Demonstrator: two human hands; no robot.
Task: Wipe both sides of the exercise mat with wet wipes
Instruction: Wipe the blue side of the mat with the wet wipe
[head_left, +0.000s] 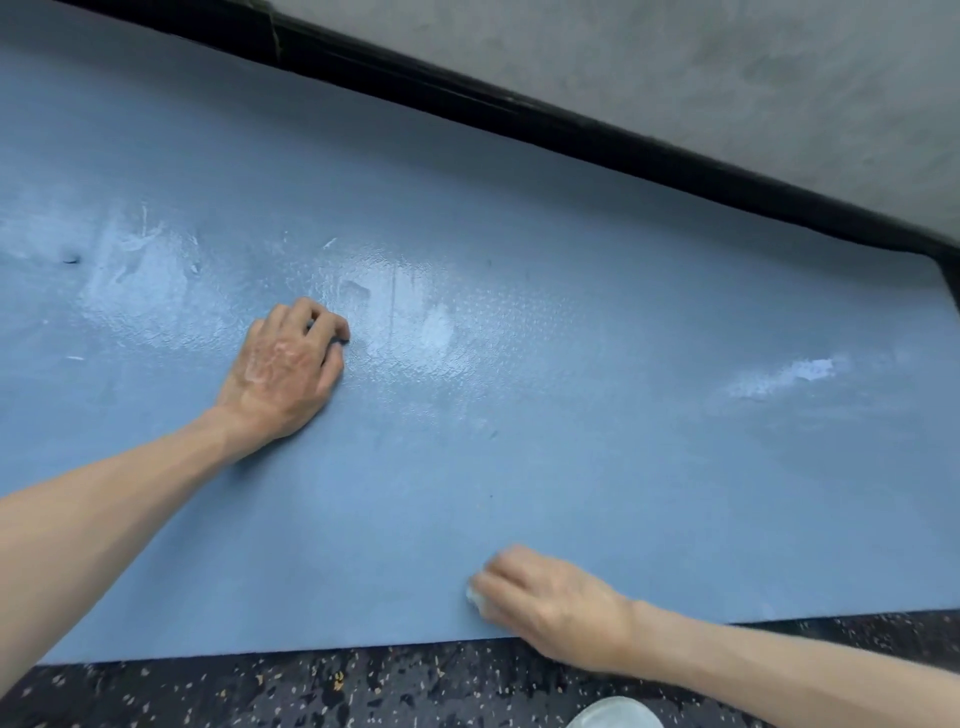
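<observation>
A white wet wipe (474, 596) is gripped under the right hand (550, 605) on the pebbled blue mat (571, 441); the left hand (285, 371) is set beyond it, fingers (332, 326) curled, empty

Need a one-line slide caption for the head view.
Right hand presses a wet wipe on the blue mat near its front edge; left hand, fingers curled, rests by the glossy patch.

The left hand (288, 369) and right hand (550, 603) are bare, forearms uncovered.

The blurred right hand (550, 597) hides most of the wipe (474, 596); the mat (519, 467) runs off left.
</observation>
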